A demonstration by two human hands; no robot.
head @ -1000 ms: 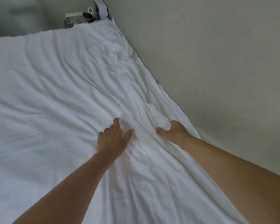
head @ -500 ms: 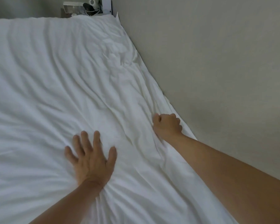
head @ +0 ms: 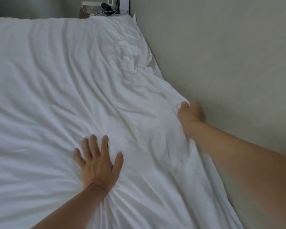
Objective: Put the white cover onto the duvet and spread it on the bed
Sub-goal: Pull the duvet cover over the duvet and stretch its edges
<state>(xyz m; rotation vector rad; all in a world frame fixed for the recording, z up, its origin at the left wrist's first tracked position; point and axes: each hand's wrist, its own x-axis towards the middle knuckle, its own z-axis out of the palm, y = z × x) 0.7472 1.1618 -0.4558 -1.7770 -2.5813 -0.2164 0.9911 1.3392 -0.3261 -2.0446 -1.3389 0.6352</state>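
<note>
The white covered duvet lies spread over the whole bed, wrinkled, with a bunched patch toward the far right corner. My left hand lies flat on it with fingers spread, pressing the fabric down near the middle. My right hand grips the duvet's right edge against the wall, fingers curled round a fold of the cover. The bed beneath is hidden by the duvet.
A plain wall runs along the bed's right side, tight against the duvet edge. Past the far end of the bed stands a small shelf with devices and cables. Both my forearms reach in from the bottom.
My right hand has moved right to the wall, pulling the duvet edge with it. My left hand went from a loose touch to a flat press with spread fingers.
</note>
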